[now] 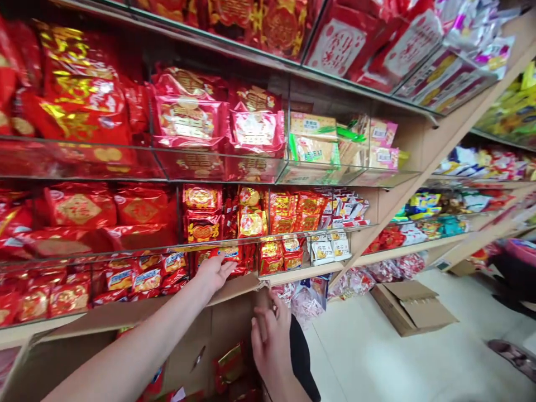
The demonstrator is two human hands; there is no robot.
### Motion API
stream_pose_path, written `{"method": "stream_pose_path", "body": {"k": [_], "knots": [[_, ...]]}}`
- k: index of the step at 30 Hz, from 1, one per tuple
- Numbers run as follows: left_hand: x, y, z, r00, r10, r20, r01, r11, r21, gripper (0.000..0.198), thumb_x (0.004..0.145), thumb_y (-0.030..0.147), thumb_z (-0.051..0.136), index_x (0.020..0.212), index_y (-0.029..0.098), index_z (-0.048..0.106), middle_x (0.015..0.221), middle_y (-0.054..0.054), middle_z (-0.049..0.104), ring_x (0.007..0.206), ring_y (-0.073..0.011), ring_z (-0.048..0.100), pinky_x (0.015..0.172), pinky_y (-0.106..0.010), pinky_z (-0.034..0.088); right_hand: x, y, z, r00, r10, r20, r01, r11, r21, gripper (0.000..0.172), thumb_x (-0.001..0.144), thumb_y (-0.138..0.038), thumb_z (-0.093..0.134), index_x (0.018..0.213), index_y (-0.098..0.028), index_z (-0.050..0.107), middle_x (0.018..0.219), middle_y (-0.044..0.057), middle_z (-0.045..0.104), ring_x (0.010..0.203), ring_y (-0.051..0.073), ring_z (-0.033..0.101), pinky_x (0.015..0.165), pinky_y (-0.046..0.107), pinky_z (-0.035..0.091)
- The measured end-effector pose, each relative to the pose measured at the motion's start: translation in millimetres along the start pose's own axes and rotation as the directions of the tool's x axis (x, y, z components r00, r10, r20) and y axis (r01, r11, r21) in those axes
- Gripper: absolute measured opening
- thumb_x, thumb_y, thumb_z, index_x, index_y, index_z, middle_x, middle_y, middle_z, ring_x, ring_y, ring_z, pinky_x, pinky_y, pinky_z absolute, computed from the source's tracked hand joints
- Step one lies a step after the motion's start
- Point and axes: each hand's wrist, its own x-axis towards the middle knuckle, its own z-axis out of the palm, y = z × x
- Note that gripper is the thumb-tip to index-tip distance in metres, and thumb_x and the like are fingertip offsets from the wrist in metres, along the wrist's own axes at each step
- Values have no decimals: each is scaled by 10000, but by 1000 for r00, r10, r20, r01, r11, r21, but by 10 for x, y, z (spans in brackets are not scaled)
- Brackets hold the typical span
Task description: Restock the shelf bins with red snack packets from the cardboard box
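My left hand [214,273] reaches over the box flap to the bottom shelf. Its fingers are stretched out and apart, with the tips at a small red packet [228,254] standing in the row; I cannot tell whether they touch it. Below my arms is an open cardboard box [192,329], with several red and gold packets [230,365] lying inside. My right hand [273,338] is at the box's right side, fingers curled round its upper edge. Near my left wrist, red packets with blue-and-white labels [146,279] fill a neighbouring compartment.
Shelves with clear front panels [221,167] hold red, pink and green snack packs. A wooden upright [389,209] ends the unit on the right. A closed carton [412,307] lies on the pale floor [368,363]. Part of a person [517,273] shows at the far right.
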Motion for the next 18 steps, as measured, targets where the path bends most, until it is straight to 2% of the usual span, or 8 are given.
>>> {"method": "stream_pose_path", "body": {"k": [5,10,13,16,18], "knots": [[440,45,261,994,111,8,-109,985,-134,273,840,290,508,1078,159,533,1045,-61,580,836,-145,583,692,-327,517,32,-31,-55,998,-4,61,5,1000,-22,200,767,-88,476,911,-214,536,1262,93,394,1172,255,365,925,459,362],[757,180,316,987,142,69,-125,971,-206,295,839,310,509,1086,151,529,1035,-63,585,832,-148,589,688,-332,521,70,-32,-86,997,-7,80,5,1000,24,198,744,-73,472,882,-206,520,1242,98,403,1158,261,367,914,467,370],[831,185,278,984,148,95,-126,970,-209,267,843,282,507,1068,141,535,984,-53,601,766,-125,598,624,-286,529,90,-39,-81,1000,-11,24,10,998,54,201,729,-70,469,867,-204,526,1227,94,416,1150,263,370,904,457,378],[826,162,224,981,151,118,-127,975,-184,196,866,167,446,1032,151,550,896,-30,628,670,-93,606,523,-207,521,115,-52,-83,999,-2,-44,5,998,69,189,723,-79,478,846,-209,540,1187,82,451,1125,254,389,895,437,383],[809,151,196,981,143,134,-121,980,-156,253,866,83,379,1006,182,564,850,-21,646,636,-91,617,490,-181,521,133,-57,-95,998,2,-62,2,997,75,180,721,-82,484,831,-211,546,1159,75,472,1107,248,401,892,428,383]]}}
